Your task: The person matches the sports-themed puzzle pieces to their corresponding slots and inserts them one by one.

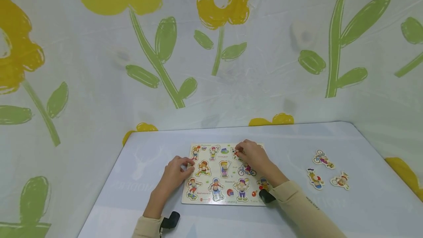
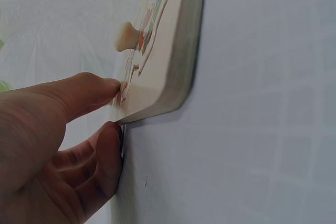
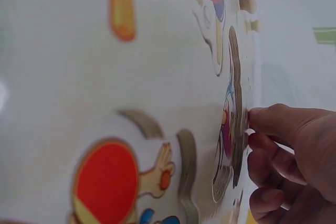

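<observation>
A pale wooden puzzle board (image 1: 185, 196) lies on the table, its shaped sports-figure pieces topped with small round knobs. My left hand (image 1: 175, 171) holds the board's left edge; in the left wrist view the thumb (image 2: 94, 90) is on the top face and the fingers are at the rim, near a wooden knob (image 2: 127, 37). At the upper right of the board my right hand (image 1: 253, 154) pinches a small puzzle piece (image 1: 236, 152), mostly hidden by the fingers. Below that hand, a cyclist picture (image 1: 247, 170) shows in its recess.
Three loose figure pieces lie right of the board: a cyclist piece (image 1: 324, 159), a piece with a red ball (image 1: 315, 179) and another figure piece (image 1: 340, 181). The white table (image 1: 158, 140) meets a flower-printed curtain (image 1: 251, 94) behind. Black cameras sit at both wrists.
</observation>
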Demonstrator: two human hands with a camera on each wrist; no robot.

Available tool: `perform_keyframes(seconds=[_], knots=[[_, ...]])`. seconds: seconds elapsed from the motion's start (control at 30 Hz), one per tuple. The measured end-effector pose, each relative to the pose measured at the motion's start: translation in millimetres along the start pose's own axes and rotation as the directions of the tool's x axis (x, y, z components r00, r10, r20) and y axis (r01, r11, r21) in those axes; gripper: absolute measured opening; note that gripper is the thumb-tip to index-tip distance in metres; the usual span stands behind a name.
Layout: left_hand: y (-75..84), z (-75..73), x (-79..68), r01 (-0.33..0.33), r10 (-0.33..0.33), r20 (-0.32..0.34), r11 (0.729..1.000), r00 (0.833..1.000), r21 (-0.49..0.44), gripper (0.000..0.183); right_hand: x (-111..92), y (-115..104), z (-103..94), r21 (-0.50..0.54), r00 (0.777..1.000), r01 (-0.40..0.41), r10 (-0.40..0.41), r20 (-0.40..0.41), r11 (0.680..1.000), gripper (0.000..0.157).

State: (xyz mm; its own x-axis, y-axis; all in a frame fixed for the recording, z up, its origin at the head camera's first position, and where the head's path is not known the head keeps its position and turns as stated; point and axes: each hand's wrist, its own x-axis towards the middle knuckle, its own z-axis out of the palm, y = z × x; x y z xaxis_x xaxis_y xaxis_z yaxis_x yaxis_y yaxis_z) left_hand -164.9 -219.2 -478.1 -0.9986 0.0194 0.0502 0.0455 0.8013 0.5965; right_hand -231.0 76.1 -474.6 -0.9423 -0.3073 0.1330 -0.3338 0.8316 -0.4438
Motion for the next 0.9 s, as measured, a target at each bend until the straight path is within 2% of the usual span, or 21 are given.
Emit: perform_keyframes(seconds=[0.13, 0.37, 0.47, 0.67, 0.9], knots=[[-0.5, -0.2, 0.2, -0.014, 0.014, -0.005, 1.0, 1.0, -0.002, 0.016, -0.1, 1.6, -0.3, -0.024, 1.0, -0.002, 0.002, -0.001, 1.0, 0.02], [0.1, -0.3, -0.6, -0.009, 0.009, 0.001, 1.0, 1.0, -0.005, 0.016, -4.6, 4.8, -2.0, -0.03, 0.994, -0.101, 0.102, 0.026, 0.994, 0.03], [0.5, -0.9, -0.3, -0.005, 0.005, 0.002, 1.0, 1.0, -0.006, 0.016, -7.8, 5.5, -3.3, -0.039, 0.993, -0.117, 0.118, 0.025, 0.992, 0.031], [0.8, -1.4, -0.4, -0.003, 0.003, 0.004, 1.0, 1.0, -0.007, 0.015, -18.1, 7.4, -6.9, -0.043, 0.996, -0.086, 0.086, 0.007, 0.995, 0.03], [1.6, -0.8, -1.1, 0.001, -0.001, 0.003, 1.0, 1.0, -0.01, 0.016, -25.9, 11.6, -13.8, -0.037, 0.997, -0.044, 0.046, 0.061, 0.998, 0.033]])
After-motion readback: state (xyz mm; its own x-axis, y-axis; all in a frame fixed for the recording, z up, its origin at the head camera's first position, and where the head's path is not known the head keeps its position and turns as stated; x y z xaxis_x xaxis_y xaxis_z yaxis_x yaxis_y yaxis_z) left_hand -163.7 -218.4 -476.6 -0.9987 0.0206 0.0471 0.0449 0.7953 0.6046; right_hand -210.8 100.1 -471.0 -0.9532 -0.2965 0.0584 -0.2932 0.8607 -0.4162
